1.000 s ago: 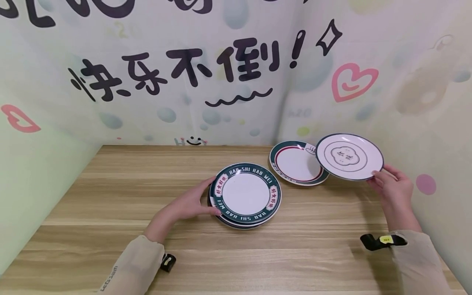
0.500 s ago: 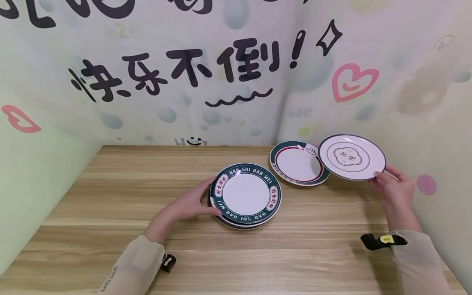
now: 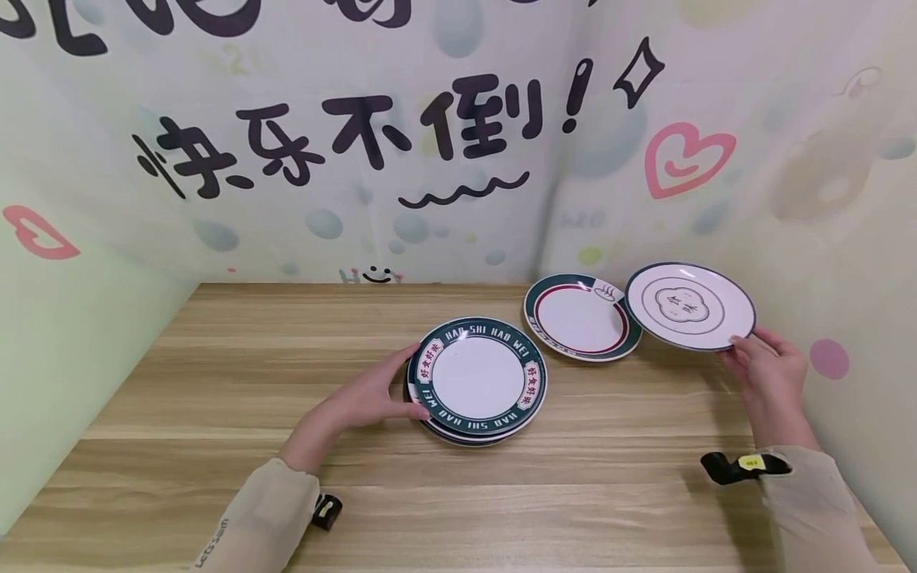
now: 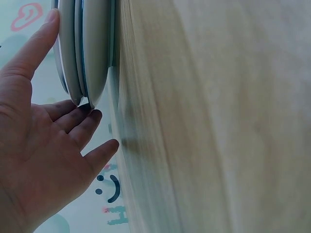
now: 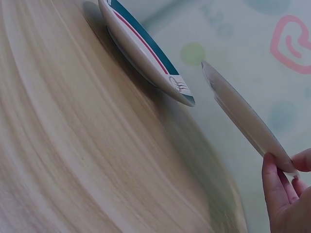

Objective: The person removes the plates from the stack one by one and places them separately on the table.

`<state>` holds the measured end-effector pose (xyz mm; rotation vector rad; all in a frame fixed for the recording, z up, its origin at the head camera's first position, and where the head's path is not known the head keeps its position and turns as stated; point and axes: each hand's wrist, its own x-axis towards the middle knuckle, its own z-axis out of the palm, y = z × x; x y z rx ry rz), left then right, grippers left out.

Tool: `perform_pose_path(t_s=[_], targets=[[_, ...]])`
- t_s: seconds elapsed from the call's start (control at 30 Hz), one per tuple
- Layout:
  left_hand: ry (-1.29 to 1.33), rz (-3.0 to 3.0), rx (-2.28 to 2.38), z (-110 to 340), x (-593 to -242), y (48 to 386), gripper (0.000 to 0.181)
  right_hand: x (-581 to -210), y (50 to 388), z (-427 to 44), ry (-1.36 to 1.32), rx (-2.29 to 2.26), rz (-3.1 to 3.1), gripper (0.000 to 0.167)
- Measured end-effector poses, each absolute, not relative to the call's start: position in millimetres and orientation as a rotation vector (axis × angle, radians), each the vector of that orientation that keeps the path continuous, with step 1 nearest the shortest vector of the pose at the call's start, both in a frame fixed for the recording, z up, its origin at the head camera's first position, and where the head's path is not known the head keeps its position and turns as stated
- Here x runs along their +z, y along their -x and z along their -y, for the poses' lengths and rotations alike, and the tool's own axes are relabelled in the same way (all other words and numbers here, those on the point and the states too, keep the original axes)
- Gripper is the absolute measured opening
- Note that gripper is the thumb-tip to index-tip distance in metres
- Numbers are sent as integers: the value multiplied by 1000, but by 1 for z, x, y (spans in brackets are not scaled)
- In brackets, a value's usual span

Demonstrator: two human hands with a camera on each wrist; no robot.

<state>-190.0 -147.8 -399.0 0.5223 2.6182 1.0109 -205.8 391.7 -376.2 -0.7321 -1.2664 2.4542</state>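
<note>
The right hand (image 3: 774, 374) pinches a white plate (image 3: 677, 309) at its edge, between the thumb and the fingers. This plate is held in the air above the tabletop (image 3: 573, 477), a little tilted, to the left of the right hand and farther from the person; thin rings and a small drawing are on its face. The left hand (image 3: 368, 396) is not clenched: its thumb and fingers are spread and touch the edge of a stack of plates (image 3: 478, 372), which stands just to the right of this hand. The top one has a green rim with white letters. Between the two hands, but farther from the person and nearer to the right hand, a plate with red ring (image 3: 580, 317) lies near the white plate, with a gap visible in the right wrist view.
</note>
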Motion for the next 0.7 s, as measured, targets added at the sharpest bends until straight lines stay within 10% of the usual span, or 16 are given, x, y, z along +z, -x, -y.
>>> perform_pose_path(t_s=[0.7], targets=[[-515, -2611, 1016, 148, -398, 189, 114, -386, 216, -396, 853, 2460, 1167, 43]])
